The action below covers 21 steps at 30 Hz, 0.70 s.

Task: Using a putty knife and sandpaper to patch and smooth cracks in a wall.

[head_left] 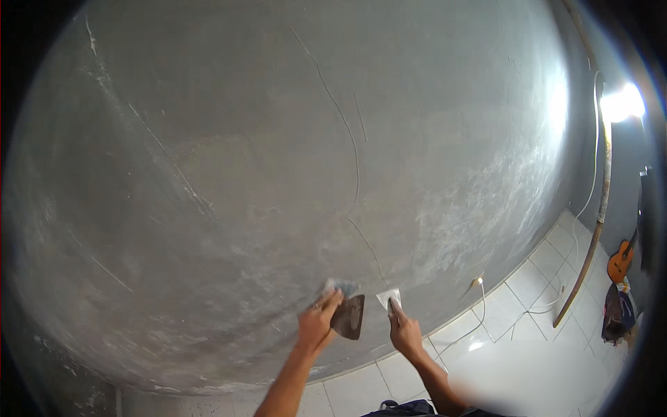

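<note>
My left hand (318, 322) is closed round a putty knife (349, 318) with a broad, dark, trapezoid blade that points to the right. Against the wall just above its fingers shows a pale bluish patch or piece (341, 286); I cannot make out what it is. Fingers wrapped on its handle, my right hand (406, 333) grips a second putty knife (388, 297) with a light blade. That blade is at the grey wall (250, 153), by the lower end of a thin crack (356, 160) that winds down from above.
White floor tiles (528, 285) run along the wall's foot. A plug with a white cable (479, 281) is at the low wall on the right. Farther right are a long pole (596, 243), a bright lamp (623, 104) and a guitar (620, 263). The lower right is blurred.
</note>
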Tool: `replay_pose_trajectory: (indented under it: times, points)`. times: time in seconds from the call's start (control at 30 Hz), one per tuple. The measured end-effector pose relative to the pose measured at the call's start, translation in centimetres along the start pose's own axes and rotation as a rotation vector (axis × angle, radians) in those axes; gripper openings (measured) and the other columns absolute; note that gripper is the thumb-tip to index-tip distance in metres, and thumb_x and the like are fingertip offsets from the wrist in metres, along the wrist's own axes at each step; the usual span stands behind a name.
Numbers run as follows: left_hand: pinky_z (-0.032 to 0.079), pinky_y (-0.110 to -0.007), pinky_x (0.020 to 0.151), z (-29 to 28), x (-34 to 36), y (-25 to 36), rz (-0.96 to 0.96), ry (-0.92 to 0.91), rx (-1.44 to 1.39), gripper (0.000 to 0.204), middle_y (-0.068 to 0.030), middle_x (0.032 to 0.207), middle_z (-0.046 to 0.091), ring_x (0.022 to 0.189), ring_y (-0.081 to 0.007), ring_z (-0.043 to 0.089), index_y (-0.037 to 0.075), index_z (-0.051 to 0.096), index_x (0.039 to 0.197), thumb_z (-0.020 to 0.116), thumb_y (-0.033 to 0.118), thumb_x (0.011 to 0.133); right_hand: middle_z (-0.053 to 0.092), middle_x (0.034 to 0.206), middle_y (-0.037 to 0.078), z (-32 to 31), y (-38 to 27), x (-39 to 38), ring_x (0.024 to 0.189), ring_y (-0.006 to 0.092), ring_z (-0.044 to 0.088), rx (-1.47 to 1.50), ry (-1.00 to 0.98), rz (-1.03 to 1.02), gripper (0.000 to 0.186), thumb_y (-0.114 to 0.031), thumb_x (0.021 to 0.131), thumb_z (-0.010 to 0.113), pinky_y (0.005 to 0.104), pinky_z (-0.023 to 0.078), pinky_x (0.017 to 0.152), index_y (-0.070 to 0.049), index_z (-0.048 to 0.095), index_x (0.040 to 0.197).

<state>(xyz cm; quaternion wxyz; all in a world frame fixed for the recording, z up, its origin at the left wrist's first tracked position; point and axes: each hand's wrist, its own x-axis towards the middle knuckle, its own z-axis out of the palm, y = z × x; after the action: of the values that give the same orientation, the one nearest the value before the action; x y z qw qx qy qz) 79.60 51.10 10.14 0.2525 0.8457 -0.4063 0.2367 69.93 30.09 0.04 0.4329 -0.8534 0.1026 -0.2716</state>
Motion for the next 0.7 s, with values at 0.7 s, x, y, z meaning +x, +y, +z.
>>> replay_pose_trajectory:
  times: [0.7]
  points:
    - [0.055,-0.032,0.079,2.3,-9.9,9.7,-1.225,0.107,-1.757,0.03,-0.0085,0.11,0.066,0.09,-0.0181,0.065,0.006,0.06,0.121,0.066,0.022,0.096,0.057,0.103,0.021,-0.4,-11.0,-9.8,0.084,0.0389,0.057,0.163,0.123,0.012,0.061,-0.016,0.089,0.069,0.0452,0.048,0.08,0.001,0.043,0.141]
